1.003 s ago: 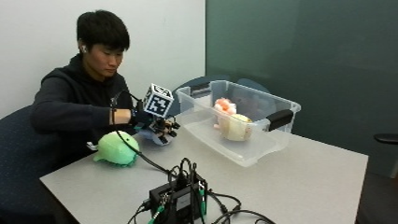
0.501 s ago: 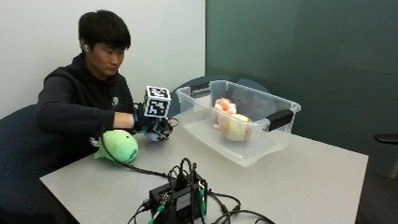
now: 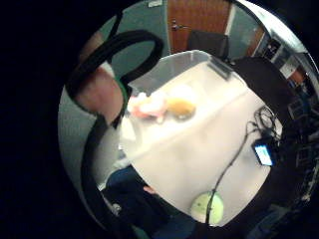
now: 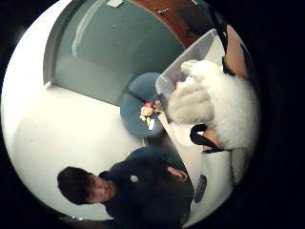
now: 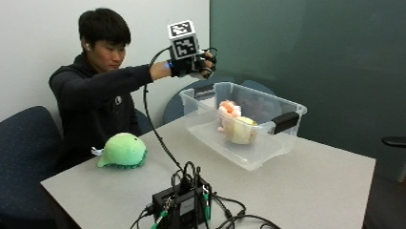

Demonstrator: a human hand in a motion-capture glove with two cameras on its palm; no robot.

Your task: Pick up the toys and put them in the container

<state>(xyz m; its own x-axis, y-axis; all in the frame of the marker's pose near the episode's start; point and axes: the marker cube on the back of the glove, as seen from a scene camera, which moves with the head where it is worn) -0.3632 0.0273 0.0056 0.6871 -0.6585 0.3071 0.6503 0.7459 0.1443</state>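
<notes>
Up from the table edge, my right hand [image 5: 193, 64] has risen since the earlier frame and now sits high above the near end of the container [image 5: 250, 157]. Before, it was low beside the green toy [image 5: 124, 150]; that toy has not moved and lies on the table [image 5: 317, 191] in front of the person.

The thumb-side palm view shows a white plush toy [image 4: 224, 105] filling the space against my palm, with bare fingers curled at its edge, so I judge the hand is grasping it. In the outside view only a pale bit of it shows under the glove.

As for progress: two toys already sit in the container, a pink toy [image 5: 227, 109] and a cream toy [image 5: 242, 130], touching each other near the middle. The white one is in the air over the bin, not yet dropped. The green toy remains untouched, well apart from the container. So I'd say roughly half done, with one release and one more pick left.

The white toy's long axis seems to run along my palm, with one rounded end [image 4: 190, 102] pointing toward the container's rim; I cannot tell which end is its head.

A black box with cables [image 5: 184, 205] sits at the table's near edge.
</notes>
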